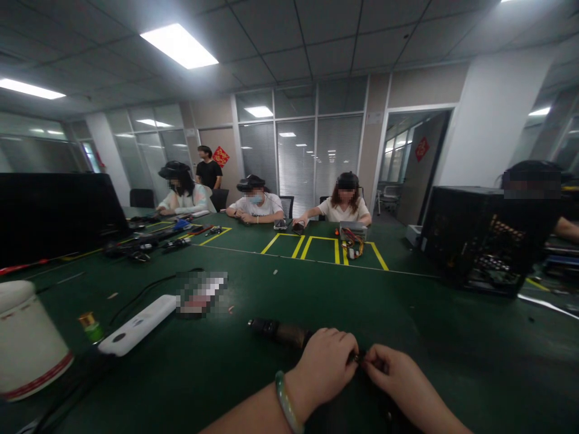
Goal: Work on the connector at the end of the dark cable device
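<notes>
My left hand (326, 364), with a green bangle at its wrist, is closed around a dark tube-shaped device (287, 333) low on the green table. The device has a translucent brownish middle and a small metallic tip at its far left end. Its near part is hidden under my fingers. Against the left fingertips, my right hand (392, 369) is closed in a pinch. A small dark, shiny piece (357, 358) shows between the two hands, too small to name.
At left are a white canister (29, 343), a small green bottle (91, 327), a white power strip (140, 324) with cables, and a black monitor (58, 217). A black computer case (473, 238) stands at right. Several people sit across the green table (253, 286) near a power supply (353, 230).
</notes>
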Available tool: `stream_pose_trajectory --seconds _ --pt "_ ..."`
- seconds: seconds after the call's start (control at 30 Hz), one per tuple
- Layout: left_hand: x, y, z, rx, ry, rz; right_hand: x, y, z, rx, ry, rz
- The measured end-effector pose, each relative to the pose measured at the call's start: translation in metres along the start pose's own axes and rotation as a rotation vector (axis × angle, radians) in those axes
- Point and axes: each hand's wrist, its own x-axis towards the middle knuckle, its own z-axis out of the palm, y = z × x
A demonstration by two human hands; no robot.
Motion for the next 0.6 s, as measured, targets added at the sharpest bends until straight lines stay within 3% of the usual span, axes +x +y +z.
stream_pose_trajectory --seconds 0.6 --pt "-0.0011 -0.0019 0.0002 -0.05 0.017 -0.007 -0.0021 -0.0038 -0.0019 0.008 0.005 -0.011"
